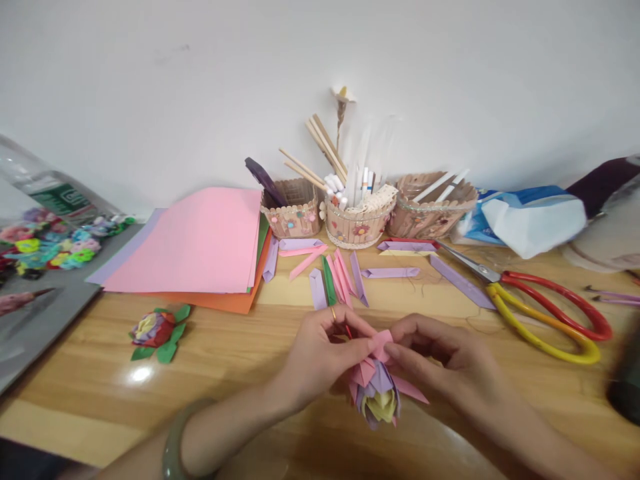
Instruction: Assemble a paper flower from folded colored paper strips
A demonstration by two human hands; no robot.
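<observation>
Between my two hands is a paper flower [377, 390] with a pale yellow centre, purple petals around it and pink outer pieces. My left hand [330, 353] pinches a pink petal at the top, thumb and fingers closed on it. From the other side, my right hand [437, 353] grips the same pink part between thumb and fingers. Just beyond my hands lie folded pink strips [342, 275], a green strip [329, 281] and purple strips [390, 273]. A finished-looking paper flower [154, 330] with red, purple and yellow petals and green leaves rests on the table to the left.
Stacked coloured paper [190, 243] lies at back left, beside a grey board [60, 313]. Three decorated baskets [360, 227] hold sticks and pens against the wall. Large scissors [545, 310] lie at right, near a blue tissue pack [530, 207].
</observation>
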